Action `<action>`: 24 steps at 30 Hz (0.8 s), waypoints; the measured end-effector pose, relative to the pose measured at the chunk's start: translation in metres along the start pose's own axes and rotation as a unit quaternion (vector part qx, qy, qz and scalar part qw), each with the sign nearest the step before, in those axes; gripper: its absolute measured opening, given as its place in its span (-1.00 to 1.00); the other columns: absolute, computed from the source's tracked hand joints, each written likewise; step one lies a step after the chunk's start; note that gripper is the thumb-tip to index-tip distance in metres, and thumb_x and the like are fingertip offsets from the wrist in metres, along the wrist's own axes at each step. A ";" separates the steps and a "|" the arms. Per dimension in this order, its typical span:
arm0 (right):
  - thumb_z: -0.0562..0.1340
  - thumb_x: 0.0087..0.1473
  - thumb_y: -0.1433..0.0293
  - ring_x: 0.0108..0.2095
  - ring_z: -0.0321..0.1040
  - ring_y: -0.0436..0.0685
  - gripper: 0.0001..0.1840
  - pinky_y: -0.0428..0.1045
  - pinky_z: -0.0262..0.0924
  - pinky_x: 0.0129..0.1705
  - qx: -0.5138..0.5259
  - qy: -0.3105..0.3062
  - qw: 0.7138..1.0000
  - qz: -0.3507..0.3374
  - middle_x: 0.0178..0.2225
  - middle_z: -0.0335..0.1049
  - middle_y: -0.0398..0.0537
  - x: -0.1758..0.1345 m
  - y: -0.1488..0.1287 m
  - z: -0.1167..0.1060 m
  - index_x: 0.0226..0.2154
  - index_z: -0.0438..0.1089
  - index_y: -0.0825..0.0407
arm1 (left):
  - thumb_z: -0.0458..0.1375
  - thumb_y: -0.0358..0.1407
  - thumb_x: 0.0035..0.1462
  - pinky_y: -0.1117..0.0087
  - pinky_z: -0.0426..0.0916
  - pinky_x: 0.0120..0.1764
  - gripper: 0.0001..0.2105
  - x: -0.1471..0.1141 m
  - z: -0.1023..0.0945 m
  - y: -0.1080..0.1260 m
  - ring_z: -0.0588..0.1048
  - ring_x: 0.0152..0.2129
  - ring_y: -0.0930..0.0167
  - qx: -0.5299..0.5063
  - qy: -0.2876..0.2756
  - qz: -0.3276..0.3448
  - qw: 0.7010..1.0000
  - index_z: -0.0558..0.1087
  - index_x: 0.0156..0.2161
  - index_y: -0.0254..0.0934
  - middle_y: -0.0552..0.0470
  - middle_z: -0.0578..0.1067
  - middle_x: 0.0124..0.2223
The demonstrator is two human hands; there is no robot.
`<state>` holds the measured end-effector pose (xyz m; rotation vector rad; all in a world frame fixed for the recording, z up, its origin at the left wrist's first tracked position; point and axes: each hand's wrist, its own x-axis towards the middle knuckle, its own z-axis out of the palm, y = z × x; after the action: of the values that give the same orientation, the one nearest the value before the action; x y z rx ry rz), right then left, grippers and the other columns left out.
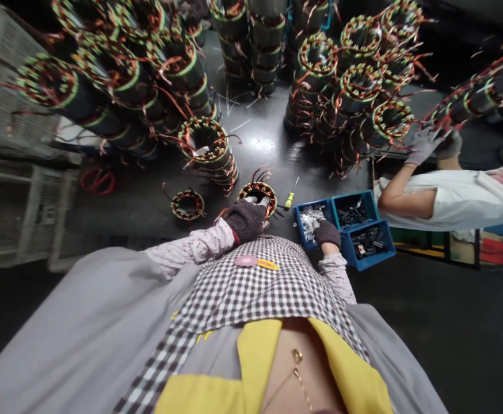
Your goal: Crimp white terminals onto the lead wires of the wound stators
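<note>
My left hand (248, 219), in a dark glove with pale fingertips, grips a wound motor stator (273, 198) right in front of me. Its fingers reach over the rim into the bore, and loose copper leads stick out at the far side. My right hand (327, 233), gloved alike, dips into a blue bin (298, 221) of small white pieces (309, 217). Those fingers are drawn together among the pieces; what they pinch is too small to make out. A yellow-handled screwdriver (289, 199) lies between the stator and the bin.
A single stator (187, 205) lies to the left, near red-handled scissors (98, 181). Stacked stators (208, 141) stand behind, on both sides. Two more blue bins (370, 253) hold dark parts. At right a co-worker's gloved hands (424, 144) touch red leads. Grey crates (31, 213) border the left.
</note>
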<state>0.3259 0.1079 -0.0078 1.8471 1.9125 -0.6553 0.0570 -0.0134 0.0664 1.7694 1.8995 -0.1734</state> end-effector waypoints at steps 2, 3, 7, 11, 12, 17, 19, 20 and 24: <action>0.18 0.33 0.30 0.10 0.51 0.38 -0.60 0.18 0.34 0.16 0.032 0.029 0.999 -0.002 0.05 0.59 0.24 -0.008 -0.005 0.000 0.11 0.57 0.05 | 0.20 -0.08 0.34 0.11 0.34 0.20 -0.34 0.000 -0.006 0.004 0.51 0.16 -0.01 -0.017 -0.013 -0.026 0.999 0.28 0.37 -0.51 -0.48 0.49 0.23; 0.18 0.33 0.28 0.09 0.51 0.36 -0.59 0.17 0.34 0.15 0.068 0.052 0.996 -0.033 0.05 0.59 0.22 -0.015 -0.010 0.000 0.11 0.55 0.05 | 0.20 -0.06 0.34 0.10 0.37 0.17 -0.34 0.001 -0.009 0.007 0.53 0.12 -0.02 -0.017 -0.020 -0.032 0.999 0.29 0.35 -0.53 -0.50 0.51 0.21; 0.10 0.40 0.14 -0.07 0.54 0.24 -0.61 0.06 0.38 -0.01 0.236 0.026 0.934 -0.265 -0.08 0.63 0.05 -0.044 -0.053 0.011 0.05 0.51 -0.03 | 0.11 -0.12 0.41 0.03 0.35 0.15 -0.37 0.005 -0.007 0.015 0.50 0.15 -0.10 0.003 -0.026 -0.025 0.999 0.27 0.35 -0.66 -0.58 0.54 0.13; 0.06 0.43 0.14 -0.16 0.51 0.23 -0.61 0.04 0.31 -0.07 0.209 0.043 0.913 -0.348 -0.19 0.61 0.09 -0.051 -0.096 0.023 -0.11 0.51 0.00 | 0.00 -0.20 0.44 0.04 0.37 0.06 -0.39 0.006 0.005 0.016 0.52 0.11 -0.11 -0.005 -0.027 -0.039 0.999 0.20 0.41 -0.66 -0.61 0.53 0.14; 0.06 0.42 0.15 -0.15 0.49 0.24 -0.61 0.05 0.29 -0.05 0.196 0.070 0.913 -0.352 -0.20 0.60 0.12 -0.047 -0.103 0.023 -0.15 0.51 0.02 | -0.02 -0.24 0.44 0.02 0.37 0.05 -0.40 0.006 0.007 0.016 0.53 0.09 -0.11 -0.003 -0.026 -0.038 0.999 0.20 0.41 -0.66 -0.62 0.53 0.14; -0.01 0.41 0.28 0.15 0.35 0.35 -0.61 0.20 0.20 0.24 0.238 0.197 0.866 -0.394 0.01 0.52 0.26 -0.013 -0.142 0.002 -0.05 0.50 0.02 | -0.15 -0.44 0.42 -0.12 0.35 0.07 -0.45 0.007 0.010 0.014 0.56 0.07 -0.15 0.001 -0.005 -0.008 1.000 0.24 0.42 -0.66 -0.61 0.57 0.09; -0.04 0.43 0.27 0.17 0.33 0.34 -0.57 0.20 0.20 0.25 0.221 0.168 0.871 -0.406 0.06 0.49 0.27 -0.003 -0.166 -0.011 0.00 0.49 0.03 | -0.12 -0.47 0.41 -0.09 0.39 0.06 -0.49 0.008 0.006 0.016 0.58 0.05 -0.10 -0.019 -0.018 -0.009 1.000 0.38 0.35 -0.61 -0.55 0.60 0.07; -0.03 0.45 0.26 0.14 0.35 0.32 -0.57 0.18 0.20 0.23 0.196 0.134 0.882 -0.407 0.07 0.49 0.26 0.001 -0.177 -0.017 0.02 0.49 0.06 | -0.08 -0.46 0.41 -0.06 0.41 0.05 -0.52 0.009 0.004 0.017 0.60 0.03 -0.08 -0.030 -0.025 -0.013 0.999 0.44 0.30 -0.58 -0.52 0.62 0.03; -0.02 0.48 0.21 0.07 0.40 0.23 -0.53 0.09 0.21 0.19 0.116 0.028 0.908 -0.402 0.04 0.52 0.23 -0.001 -0.197 -0.030 0.01 0.49 0.14 | 0.10 -0.34 0.37 0.02 0.44 0.04 -0.61 0.007 -0.001 0.018 0.64 -0.04 0.00 -0.076 -0.007 -0.061 0.995 0.56 0.20 -0.40 -0.38 0.67 -0.05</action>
<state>0.1300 0.1216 0.0279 1.1188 2.7334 -1.1196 0.0742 -0.0047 0.0690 1.5492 1.9576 -0.0816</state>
